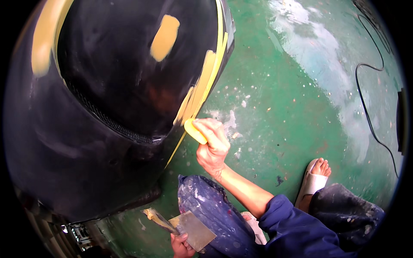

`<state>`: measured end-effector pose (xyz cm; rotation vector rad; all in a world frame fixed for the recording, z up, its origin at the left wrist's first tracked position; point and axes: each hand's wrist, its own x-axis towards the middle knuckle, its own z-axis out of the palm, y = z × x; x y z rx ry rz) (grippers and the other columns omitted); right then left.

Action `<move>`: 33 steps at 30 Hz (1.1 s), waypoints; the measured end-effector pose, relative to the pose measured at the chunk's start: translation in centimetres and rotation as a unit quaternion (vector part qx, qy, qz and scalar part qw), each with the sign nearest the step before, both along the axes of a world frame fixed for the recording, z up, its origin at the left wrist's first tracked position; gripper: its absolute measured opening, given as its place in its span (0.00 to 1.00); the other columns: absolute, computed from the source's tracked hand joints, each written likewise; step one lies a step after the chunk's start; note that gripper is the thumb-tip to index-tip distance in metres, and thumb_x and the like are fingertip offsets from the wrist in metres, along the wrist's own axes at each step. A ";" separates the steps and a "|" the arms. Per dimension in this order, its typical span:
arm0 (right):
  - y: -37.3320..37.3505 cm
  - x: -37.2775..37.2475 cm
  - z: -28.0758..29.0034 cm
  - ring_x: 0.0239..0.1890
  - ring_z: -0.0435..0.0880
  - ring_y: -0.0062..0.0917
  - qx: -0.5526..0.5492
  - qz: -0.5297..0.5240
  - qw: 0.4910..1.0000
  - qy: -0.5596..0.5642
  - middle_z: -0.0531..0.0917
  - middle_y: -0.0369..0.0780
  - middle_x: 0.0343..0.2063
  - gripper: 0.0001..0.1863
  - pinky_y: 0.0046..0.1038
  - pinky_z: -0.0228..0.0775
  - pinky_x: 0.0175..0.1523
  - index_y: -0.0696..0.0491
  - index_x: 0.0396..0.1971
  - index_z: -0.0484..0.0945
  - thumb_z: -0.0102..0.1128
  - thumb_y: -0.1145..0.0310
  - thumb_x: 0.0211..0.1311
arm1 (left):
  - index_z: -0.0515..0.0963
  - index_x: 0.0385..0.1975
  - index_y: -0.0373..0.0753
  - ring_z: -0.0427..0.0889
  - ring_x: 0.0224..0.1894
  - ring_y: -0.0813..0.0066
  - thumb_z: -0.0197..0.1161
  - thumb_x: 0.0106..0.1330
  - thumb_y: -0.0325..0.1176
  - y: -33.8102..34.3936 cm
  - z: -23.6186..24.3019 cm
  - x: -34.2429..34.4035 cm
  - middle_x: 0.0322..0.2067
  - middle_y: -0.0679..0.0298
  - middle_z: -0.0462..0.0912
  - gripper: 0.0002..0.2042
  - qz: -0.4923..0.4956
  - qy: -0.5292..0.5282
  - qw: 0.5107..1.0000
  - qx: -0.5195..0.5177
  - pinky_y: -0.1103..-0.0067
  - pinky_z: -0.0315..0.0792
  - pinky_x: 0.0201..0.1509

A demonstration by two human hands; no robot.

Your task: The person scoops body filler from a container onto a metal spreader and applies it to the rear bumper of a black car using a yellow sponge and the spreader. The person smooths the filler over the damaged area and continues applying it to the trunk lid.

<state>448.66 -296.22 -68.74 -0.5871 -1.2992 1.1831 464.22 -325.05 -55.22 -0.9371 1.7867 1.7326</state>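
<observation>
In the centre of the frame, the right hand (212, 145) pinches a yellow flat spreader with a rounded edge (195, 131) between thumb and fingers. The spreader lies at the lower end of tan filler streaks (195, 95) that run along the right edge of a large, curved black body panel (81, 144); whether it touches them I cannot tell. Beside the streaks runs a narrow strip of yellow tape (220, 47). The panel fills the left and upper left of the frame, with one tan oval filler patch (164, 38) at upper centre and a longer tan patch (43, 47) at upper left.

At bottom centre-left, the left hand (182, 247) has its fingers closed on a grey square metal plate (194, 230) and a narrow, filler-smeared scraper (158, 220), side by side. Pale marks spot the green floor (279, 124).
</observation>
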 end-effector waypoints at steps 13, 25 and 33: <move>12.9 -0.4 5.4 0.45 0.84 0.28 0.037 -0.089 0.995 0.040 0.86 0.42 0.42 0.14 0.24 0.75 0.51 0.56 0.44 0.86 0.62 0.86 0.62 | 0.65 0.15 0.49 0.64 0.08 0.79 0.60 0.61 0.30 -0.5 0.4 -0.2 0.09 0.75 0.62 0.14 -0.043 0.009 0.999 0.031 0.80 0.61 0.11; 4.0 0.2 4.2 0.45 0.84 0.37 -0.011 -0.035 0.999 0.029 0.85 0.44 0.40 0.22 0.31 0.74 0.53 0.57 0.41 0.85 0.52 0.91 0.49 | 0.67 0.19 0.50 0.64 0.09 0.81 0.62 0.60 0.30 0.5 -0.1 -0.5 0.10 0.77 0.64 0.11 0.019 -0.008 0.999 -0.050 0.81 0.61 0.12; -1.6 2.4 2.6 0.45 0.84 0.34 -0.094 0.098 0.990 0.028 0.85 0.44 0.40 0.20 0.29 0.75 0.53 0.58 0.42 0.85 0.53 0.91 0.52 | 0.66 0.21 0.49 0.63 0.09 0.80 0.59 0.61 0.29 2.9 1.5 -1.0 0.11 0.76 0.61 0.10 0.000 -0.026 0.998 -0.065 0.81 0.61 0.12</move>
